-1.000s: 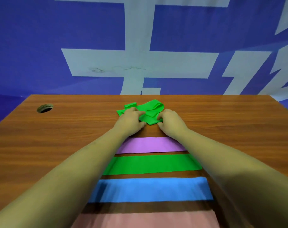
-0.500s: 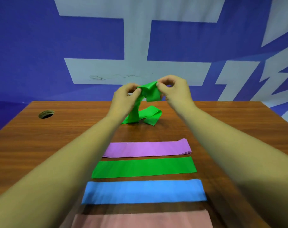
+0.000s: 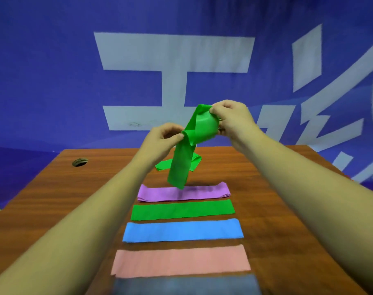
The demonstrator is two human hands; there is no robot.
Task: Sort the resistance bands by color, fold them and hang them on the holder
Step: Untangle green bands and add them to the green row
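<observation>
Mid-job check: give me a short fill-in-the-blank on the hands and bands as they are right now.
1. The left hand and right hand pinch a lifted band coloured ____.
2. The farthest flat band on the table is ____.
3. The blue band lies between the flat green band and the ____ one.
4. The round hole sits near the table's far ____ corner.

Missing words: green, purple, pink, left.

Left hand point(image 3: 160, 136) and right hand point(image 3: 234, 119) aloft, close together — both apparently pinching.
</observation>
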